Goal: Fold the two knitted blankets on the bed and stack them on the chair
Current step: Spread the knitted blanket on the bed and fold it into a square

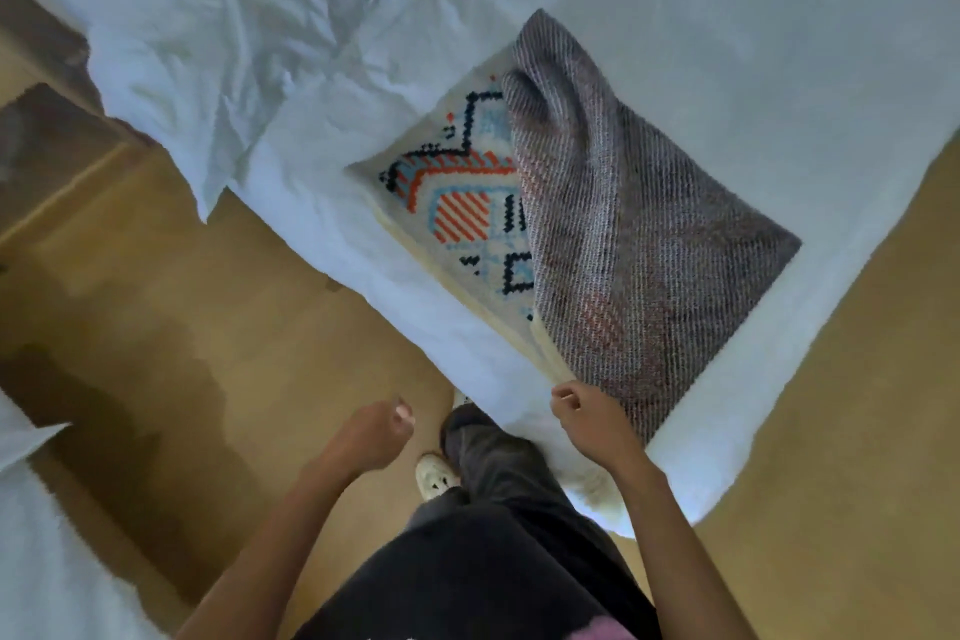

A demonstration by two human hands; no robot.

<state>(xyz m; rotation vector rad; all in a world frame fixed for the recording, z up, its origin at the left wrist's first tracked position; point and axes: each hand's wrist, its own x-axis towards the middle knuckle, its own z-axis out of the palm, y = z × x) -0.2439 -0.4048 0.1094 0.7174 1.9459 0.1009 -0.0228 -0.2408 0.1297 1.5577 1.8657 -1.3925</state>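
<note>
Lying half-folded at the bed (441, 307) edge, blanket (623, 224); right hand (587, 413) fingers (566, 400) curled at its near corner (grip unclear), left hand (382, 429) fisted, empty. Risks skewing or sliding floorward if tugged one-handed.

One blanket (649, 234), one bed (675, 16), one left hand (379, 426), one right hand (584, 413).
</note>
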